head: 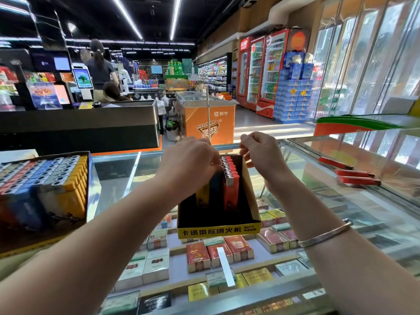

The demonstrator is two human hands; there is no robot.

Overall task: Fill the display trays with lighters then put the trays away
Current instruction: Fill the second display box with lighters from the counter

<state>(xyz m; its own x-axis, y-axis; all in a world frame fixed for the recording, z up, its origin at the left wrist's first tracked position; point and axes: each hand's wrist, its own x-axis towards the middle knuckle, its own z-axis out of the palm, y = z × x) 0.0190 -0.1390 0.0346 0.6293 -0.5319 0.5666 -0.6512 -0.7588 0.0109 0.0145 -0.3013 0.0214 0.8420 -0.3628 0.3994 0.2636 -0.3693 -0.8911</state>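
From my seat I see the display tray point(219, 228) standing on the glass counter point(354, 208), its yellow front edge toward me and its back wall upright between the two hands. The left hand point(189, 156) covers the tops of the left rows, so I cannot make out how many lighters stand beneath it; its fingers are curled down onto the metal heads of the red lighters point(229, 178), and it looks to be gripping them, though the fingertips themselves are hidden. A yellow and a dark blue lighter show only as lower bodies under that wrist. The right hand point(261, 148) is raised above the tray's right rear corner, thumb and forefinger drawn together in a pinch; what they pinch is too small for me to tell. The right column of the tray is bare and dark. Three loose red lighters point(354, 176) lie flat on the counter well to the right, apart from the tray. At far left a full tray point(43, 185) sits cut off by the frame edge. Open glass lies between the two trays and in front of the loose lighters.
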